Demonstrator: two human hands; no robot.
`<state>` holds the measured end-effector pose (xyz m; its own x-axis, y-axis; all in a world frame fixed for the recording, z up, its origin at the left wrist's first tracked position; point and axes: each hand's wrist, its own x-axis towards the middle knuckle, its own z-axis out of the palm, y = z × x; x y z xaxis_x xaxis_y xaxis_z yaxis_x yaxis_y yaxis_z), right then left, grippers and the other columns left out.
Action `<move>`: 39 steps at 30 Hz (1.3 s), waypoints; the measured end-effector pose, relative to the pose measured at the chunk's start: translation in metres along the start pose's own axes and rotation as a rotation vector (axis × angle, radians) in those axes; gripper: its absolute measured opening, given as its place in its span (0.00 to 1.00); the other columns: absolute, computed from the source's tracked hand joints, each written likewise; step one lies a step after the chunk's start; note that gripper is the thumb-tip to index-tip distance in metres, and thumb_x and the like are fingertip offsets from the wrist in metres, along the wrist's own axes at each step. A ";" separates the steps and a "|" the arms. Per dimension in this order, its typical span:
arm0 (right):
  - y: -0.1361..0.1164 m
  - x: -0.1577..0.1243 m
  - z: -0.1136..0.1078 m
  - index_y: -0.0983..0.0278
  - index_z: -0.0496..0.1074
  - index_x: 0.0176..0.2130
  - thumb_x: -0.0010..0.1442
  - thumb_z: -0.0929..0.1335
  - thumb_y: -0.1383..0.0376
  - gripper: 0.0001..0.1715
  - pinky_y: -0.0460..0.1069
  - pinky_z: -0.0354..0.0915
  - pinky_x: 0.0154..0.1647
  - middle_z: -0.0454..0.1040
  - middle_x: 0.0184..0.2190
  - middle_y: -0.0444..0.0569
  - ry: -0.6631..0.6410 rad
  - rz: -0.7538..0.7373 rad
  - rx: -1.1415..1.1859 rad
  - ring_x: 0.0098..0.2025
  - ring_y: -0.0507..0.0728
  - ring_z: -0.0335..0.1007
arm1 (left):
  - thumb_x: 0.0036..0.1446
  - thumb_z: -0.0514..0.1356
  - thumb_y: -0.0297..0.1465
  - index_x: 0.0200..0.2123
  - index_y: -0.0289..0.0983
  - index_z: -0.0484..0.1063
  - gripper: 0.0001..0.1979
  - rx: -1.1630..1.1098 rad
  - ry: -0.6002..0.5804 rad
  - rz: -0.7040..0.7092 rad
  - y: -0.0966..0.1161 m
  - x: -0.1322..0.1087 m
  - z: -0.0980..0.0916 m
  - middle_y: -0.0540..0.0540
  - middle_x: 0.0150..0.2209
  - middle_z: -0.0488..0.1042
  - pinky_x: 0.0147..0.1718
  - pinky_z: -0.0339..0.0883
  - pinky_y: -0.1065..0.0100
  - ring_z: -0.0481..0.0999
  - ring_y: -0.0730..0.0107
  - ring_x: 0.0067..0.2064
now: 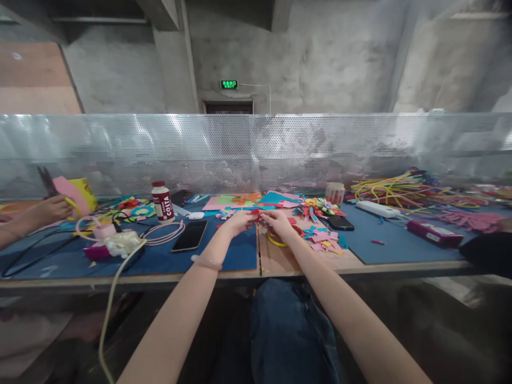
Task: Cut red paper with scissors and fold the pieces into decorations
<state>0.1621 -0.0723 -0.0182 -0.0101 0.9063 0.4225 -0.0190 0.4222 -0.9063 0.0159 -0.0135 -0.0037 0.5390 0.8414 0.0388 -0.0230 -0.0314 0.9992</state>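
Two bare forearms reach forward over a worktable, the hands meeting straight ahead at 12 o'clock from the wearer. A small red piece (255, 214) sits between them, pinched at the fingertips of both; its exact shape is too small to tell. From the middle of the left hand (242, 222), its fingers closed on the piece, the red lies at 2 o'clock. From the right hand (277, 223), also closed in a pinch, it lies at 10 o'clock.

Taking the red piece as the clock's centre, a yellow ring (276, 242) is near at 5 o'clock, partly hidden by the right wrist. Loose cut paper pieces (326, 240) spread at 4 o'clock, and a black phone (341, 223) rests at 3. Coloured sheets (276, 199) lie beyond, at 1. A larger dark phone (190, 236) lies at 8, and a red bottle (161, 201) stands upright at 10. Well apart, at 9, another person's hand (57, 208) holds yellow-handled scissors (74, 208) beside pink paper (71, 193).
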 end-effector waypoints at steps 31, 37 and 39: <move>0.001 0.002 -0.001 0.66 0.68 0.35 0.45 0.67 0.52 0.22 0.42 0.56 0.16 0.69 0.25 0.45 0.131 0.042 -0.045 0.21 0.48 0.61 | 0.39 0.63 0.29 0.30 0.33 0.70 0.11 0.129 -0.004 0.167 0.004 -0.005 0.008 0.46 0.27 0.72 0.28 0.61 0.72 0.72 0.71 0.31; 0.007 0.004 -0.001 0.64 0.67 0.40 0.44 0.69 0.58 0.22 0.42 0.61 0.21 0.70 0.30 0.46 0.081 -0.036 -0.067 0.25 0.48 0.65 | 0.40 0.62 0.28 0.32 0.34 0.70 0.11 0.130 0.011 0.206 0.009 -0.010 0.011 0.46 0.29 0.73 0.31 0.65 0.69 0.72 0.70 0.32; 0.006 0.003 -0.001 0.65 0.67 0.39 0.46 0.67 0.61 0.18 0.43 0.60 0.20 0.70 0.28 0.45 0.110 -0.028 -0.097 0.23 0.48 0.64 | 0.40 0.63 0.28 0.32 0.34 0.69 0.12 0.116 0.011 0.192 0.010 -0.011 0.012 0.46 0.29 0.73 0.32 0.65 0.67 0.73 0.69 0.33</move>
<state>0.1633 -0.0669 -0.0228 0.0984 0.8883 0.4485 0.0786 0.4424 -0.8934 0.0198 -0.0292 0.0056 0.5247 0.8201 0.2285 -0.0264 -0.2527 0.9672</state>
